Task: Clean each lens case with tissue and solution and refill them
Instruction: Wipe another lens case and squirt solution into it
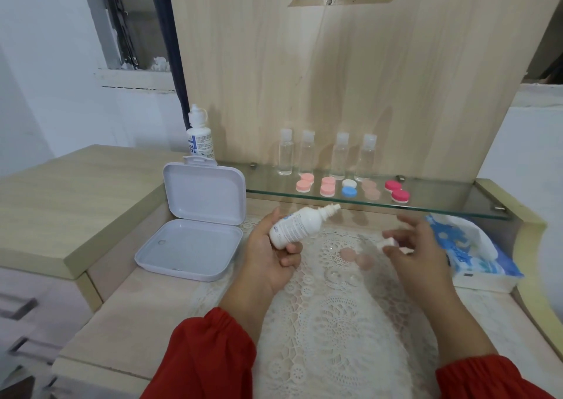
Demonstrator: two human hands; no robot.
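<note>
Centre frame: left hand [268, 255] gripping a white solution bottle [300, 226], nozzle uncapped and tilted toward upper right. Right hand [411, 249] pinching a small white cap [386, 242]. Open lens case [341, 276] on lace-covered surface [335, 322] between hands.

This looks like a room in a home, at a dressing table or vanity of pale wood-grain board [350, 72] that fills the upper middle of the frame. A glass shelf [426, 199] runs across the centre, a lace doily [332, 322] covers the lower middle, drawer fronts [21, 307] sit lower left, and a window [131, 20] shows upper left.
</note>
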